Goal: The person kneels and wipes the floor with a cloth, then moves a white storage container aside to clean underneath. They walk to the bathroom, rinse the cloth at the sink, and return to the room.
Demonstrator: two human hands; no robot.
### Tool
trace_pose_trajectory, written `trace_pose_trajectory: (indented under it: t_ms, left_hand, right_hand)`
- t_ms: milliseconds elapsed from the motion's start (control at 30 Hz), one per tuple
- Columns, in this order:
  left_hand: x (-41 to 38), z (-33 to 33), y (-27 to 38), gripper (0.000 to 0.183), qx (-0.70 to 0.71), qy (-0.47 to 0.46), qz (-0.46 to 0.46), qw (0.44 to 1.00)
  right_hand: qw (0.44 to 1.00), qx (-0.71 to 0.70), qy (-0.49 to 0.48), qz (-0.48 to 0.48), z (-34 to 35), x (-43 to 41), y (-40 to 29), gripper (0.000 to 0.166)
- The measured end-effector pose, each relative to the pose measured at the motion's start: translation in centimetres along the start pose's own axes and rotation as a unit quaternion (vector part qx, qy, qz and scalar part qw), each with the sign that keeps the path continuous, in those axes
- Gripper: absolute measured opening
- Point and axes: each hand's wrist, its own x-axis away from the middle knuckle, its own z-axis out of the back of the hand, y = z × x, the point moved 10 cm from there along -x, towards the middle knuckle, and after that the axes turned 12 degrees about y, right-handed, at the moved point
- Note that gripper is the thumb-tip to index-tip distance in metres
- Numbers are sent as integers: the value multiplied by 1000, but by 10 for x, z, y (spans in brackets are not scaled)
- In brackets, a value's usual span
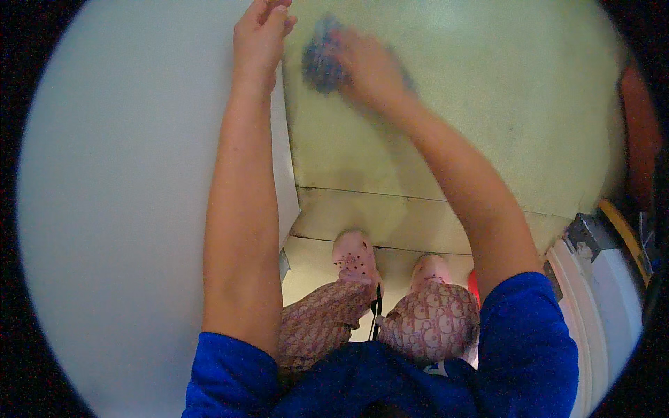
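Note:
My right hand (368,73), blurred, presses a crumpled blue checked cloth (324,60) against a pale yellow-green wall (470,94). Part of the cloth also shows behind the wrist. My left hand (264,34) is at the top of the view, to the left of the cloth, by the edge of a large smooth light grey panel (130,183). Its fingers are curled and partly cut off by the picture's rim; whether they grip the panel's edge cannot be told.
Below are my pink clogs (355,256) on a light floor (308,261). A baseboard (376,214) runs along the wall's foot. At the right stand a white moulded frame (580,292), a dark grey piece (590,235) and a yellow curved strip (624,235). A red object lies beside my right leg.

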Motion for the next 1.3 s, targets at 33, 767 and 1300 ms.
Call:
trace_pose_trajectory:
  t_ms: [33, 767, 1300]
  left_hand:
    - [3, 0, 8, 51, -13, 3, 4, 1000]
    - [98, -38, -164, 50, -480, -203, -4, 853]
    - [135, -27, -162, 61, -558, -201, -7, 805]
  right_hand:
    - [998, -26, -44, 27, -15, 28, -26, 48]
    - [735, 52, 239, -632, 384, 432, 272, 50]
    - [920, -223, -166, -276, 163, 305, -17, 57]
